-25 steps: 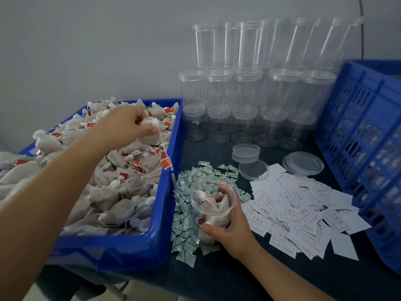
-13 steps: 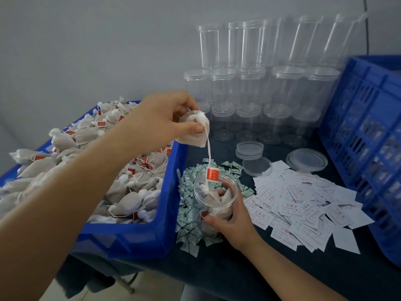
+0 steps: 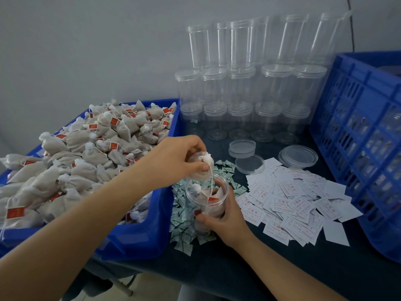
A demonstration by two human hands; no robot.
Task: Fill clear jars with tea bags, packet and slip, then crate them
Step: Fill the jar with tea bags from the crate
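Left hand [image 3: 173, 157] fingers pinch a tea bag [image 3: 200, 168] just above the jar [image 3: 208, 200]; right hand [image 3: 225, 220] fingers wrap the jar.

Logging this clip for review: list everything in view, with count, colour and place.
Tea bags: heaped, beige with red tags, in the bin.
Bin: one, blue, left.
Jar: one, clear, open, part filled, centre.
Held tea bag: one, above the jar mouth.
Packets: pile, green and white, around the jar.
Slips: pile, white with red print, right of the jar.
Lids: a few, clear, behind the slips.
Empty jars: many, clear, stacked at the wall.
Crate: one, blue, right.
Table: dark.
Left hand: pinches the held tea bag.
Right hand: grips the jar.
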